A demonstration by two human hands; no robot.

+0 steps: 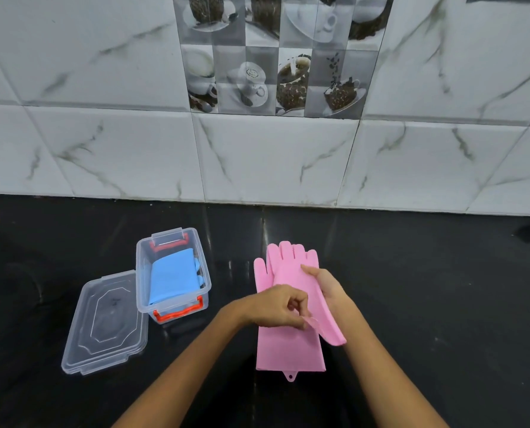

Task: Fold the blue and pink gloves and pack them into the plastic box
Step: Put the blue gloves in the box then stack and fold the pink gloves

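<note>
Both hands grasp the pink gloves [288,350] — left hand [276,307] pinches an edge, right hand [328,288] holds the fold; plastic box [202,273] with blue gloves [171,276] stands left, bare desk [427,288] right.

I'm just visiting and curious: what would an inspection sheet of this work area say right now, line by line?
Surface: black glossy countertop, a few small specks.
Job's things: blue gloves folded inside the open plastic box; clear lid lies flat beside the box, on its left; pink gloves lie stacked on the counter, fingers toward the wall, the top one partly lifted.
Clutter: nothing seen.
Grippers: no robot grippers; left hand pinches the top pink glove's cuff tab, right hand holds its lifted edge.
Cables: nothing seen.
Surroundings: white marble-look wall tiles, with a panel of coffee-cup picture tiles above.
</note>
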